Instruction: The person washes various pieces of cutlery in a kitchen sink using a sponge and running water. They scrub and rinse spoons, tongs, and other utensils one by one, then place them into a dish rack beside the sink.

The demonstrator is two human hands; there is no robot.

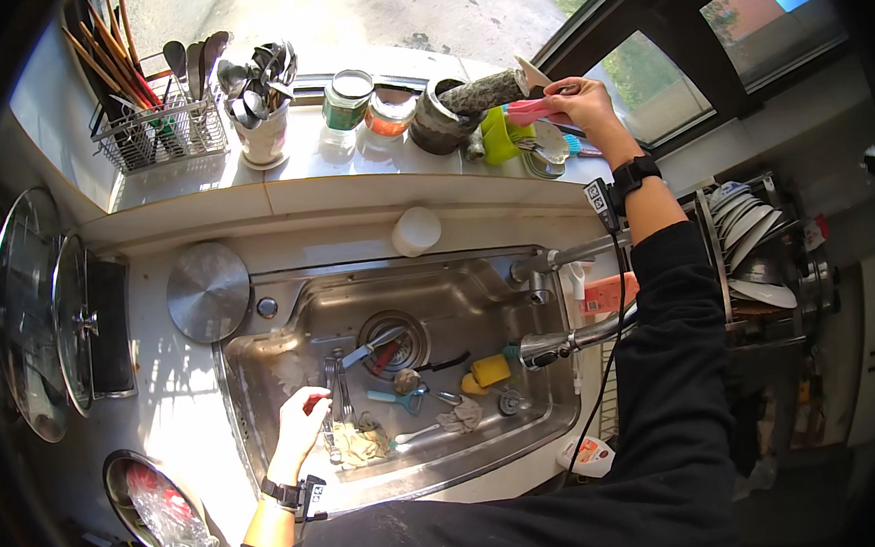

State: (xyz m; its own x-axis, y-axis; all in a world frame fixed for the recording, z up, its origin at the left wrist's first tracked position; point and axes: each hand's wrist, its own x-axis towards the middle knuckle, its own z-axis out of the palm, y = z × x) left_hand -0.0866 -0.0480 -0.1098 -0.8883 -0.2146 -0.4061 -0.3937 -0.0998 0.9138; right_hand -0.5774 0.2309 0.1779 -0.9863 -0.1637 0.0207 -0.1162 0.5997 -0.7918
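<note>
My right hand [581, 103] reaches over the windowsill, its fingers closed on a pink-handled utensil [531, 110] beside a lime-green cup [499, 138]. Left of the cup is a stone mortar [439, 123] with a thick stone pestle [488, 92] leaning in it. My left hand [302, 425], fingers curled loosely, hovers at the left side of the steel sink [468, 283]; nothing is plainly held in it. In the sink lie forks [345, 392], a knife [374, 345], a light-blue peeler [396, 396], a yellow sponge [490, 370] and wet cloths [361, 442].
Two faucets reach in from the sink's right, one a chrome spray head [551, 348]. Along the sill stand glass jars [348, 102], a cutlery crock [262, 130] and a wire utensil basket [162, 132]. A dish rack [714, 256] is at right, glass lids [30, 313] at left. A black cable [610, 372] hangs beside my right arm.
</note>
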